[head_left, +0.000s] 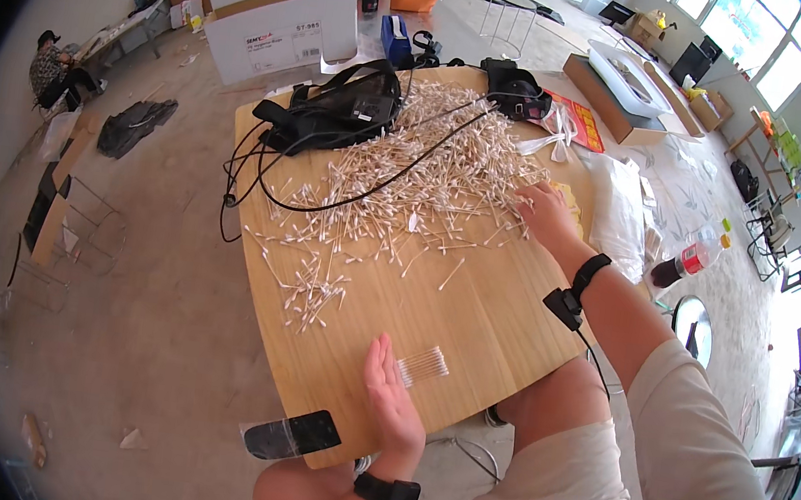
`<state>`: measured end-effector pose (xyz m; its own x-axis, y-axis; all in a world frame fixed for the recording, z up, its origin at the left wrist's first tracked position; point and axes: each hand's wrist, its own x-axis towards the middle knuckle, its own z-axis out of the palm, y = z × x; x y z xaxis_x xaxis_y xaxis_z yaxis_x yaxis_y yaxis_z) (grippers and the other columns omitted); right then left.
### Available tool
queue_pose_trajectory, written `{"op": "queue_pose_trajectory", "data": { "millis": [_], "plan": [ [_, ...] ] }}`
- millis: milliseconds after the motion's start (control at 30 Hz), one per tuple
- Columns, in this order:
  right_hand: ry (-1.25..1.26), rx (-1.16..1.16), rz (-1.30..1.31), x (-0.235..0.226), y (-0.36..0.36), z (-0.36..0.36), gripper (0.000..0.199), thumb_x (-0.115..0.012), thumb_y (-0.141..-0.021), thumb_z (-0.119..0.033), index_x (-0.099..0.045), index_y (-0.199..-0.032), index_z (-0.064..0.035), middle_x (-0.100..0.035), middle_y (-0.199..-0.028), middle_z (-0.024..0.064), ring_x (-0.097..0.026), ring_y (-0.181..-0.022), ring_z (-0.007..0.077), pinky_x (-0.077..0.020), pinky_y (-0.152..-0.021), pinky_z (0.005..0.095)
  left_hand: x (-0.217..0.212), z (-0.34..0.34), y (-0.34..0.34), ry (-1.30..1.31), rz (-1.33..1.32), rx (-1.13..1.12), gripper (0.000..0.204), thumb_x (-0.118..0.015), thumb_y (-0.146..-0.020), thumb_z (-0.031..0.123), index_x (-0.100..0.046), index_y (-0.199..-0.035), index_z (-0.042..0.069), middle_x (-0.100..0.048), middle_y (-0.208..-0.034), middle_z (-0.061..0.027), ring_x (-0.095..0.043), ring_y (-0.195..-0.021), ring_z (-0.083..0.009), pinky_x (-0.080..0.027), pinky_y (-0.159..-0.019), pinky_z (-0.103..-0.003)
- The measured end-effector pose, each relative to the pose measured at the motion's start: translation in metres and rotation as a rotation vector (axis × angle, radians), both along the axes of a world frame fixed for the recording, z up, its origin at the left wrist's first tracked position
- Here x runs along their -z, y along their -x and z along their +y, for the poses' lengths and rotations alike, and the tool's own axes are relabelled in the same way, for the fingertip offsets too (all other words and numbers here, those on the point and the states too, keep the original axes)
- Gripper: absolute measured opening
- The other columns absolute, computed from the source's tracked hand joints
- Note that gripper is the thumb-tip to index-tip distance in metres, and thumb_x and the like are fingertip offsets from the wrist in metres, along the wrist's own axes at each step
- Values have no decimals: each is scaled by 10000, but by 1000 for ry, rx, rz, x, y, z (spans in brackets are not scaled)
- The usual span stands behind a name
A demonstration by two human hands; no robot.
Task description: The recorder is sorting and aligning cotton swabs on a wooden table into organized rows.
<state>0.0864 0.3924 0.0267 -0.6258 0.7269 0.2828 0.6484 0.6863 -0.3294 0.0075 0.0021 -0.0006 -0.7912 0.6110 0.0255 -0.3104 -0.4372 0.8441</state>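
Note:
A large heap of white-tipped cotton swabs (pixel 431 155) covers the far half of a wooden table (pixel 503 301). My left hand (pixel 391 392) is held edge-down near the front, fingers straight and together, nothing in its grasp. Right against its fingers lies a small, even row of cotton swabs (pixel 424 365), side by side. At the heap's right edge, my right hand (pixel 547 217) has its fingers bent in around some swabs; its fingertips are partly hidden. A looser cluster of swabs (pixel 314 299) is spread at the table's left side.
A phone-like black object (pixel 291 434) lies on the near left corner. Black straps and a pouch (pixel 347 111) with a looping cable (pixel 366 209) cross the heap. To the right are a white plastic bag (pixel 619 216) and a dark drink bottle (pixel 691 261); white boxes (pixel 284 15) stand behind.

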Motion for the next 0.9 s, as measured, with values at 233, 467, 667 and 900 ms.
{"op": "queue_pose_trajectory", "data": {
  "millis": [233, 467, 667, 900],
  "plan": [
    [22, 140, -220, -1, 19, -3, 191, -724, -889, -284, -779, -1032, -170, -666, -1095, 65, -598, -1176, 287, -361, -1078, 595, 2, -2, 0, -5, 0, -15, 762, -262, -1068, 582, -257, -1583, 19, -271, -1657, -177, -201, -1557, -299, -85, -1261, -440],
    [136, 122, -17, -6, 5, 22, 190, -742, -874, -243, -796, -1013, -124, -727, -993, 92, -688, -979, 305, -512, -909, 434, 1, -1, 0, -8, -10, -14, 763, -268, -1066, 585, -261, -1584, 26, -281, -1654, -170, -206, -1556, -289, -87, -1261, -435],
    [377, 182, 96, -11, -9, 37, 250, -749, -894, -285, -790, -980, -54, -730, -813, 93, -679, -746, 205, -527, -701, 374, 2, -1, -1, -6, 5, -15, 755, -260, -1068, 585, -263, -1587, 37, -284, -1653, -170, -212, -1554, -284, -87, -1261, -436],
    [757, 192, 84, -27, -24, 28, 265, -733, -933, -338, -784, -950, -78, -661, -770, -9, -582, -693, 93, -461, -614, 284, 1, 0, -1, -2, 7, -7, 759, -250, -1069, 584, -251, -1588, 30, -284, -1652, -172, -214, -1553, -284, -90, -1263, -430]
  ]
}}
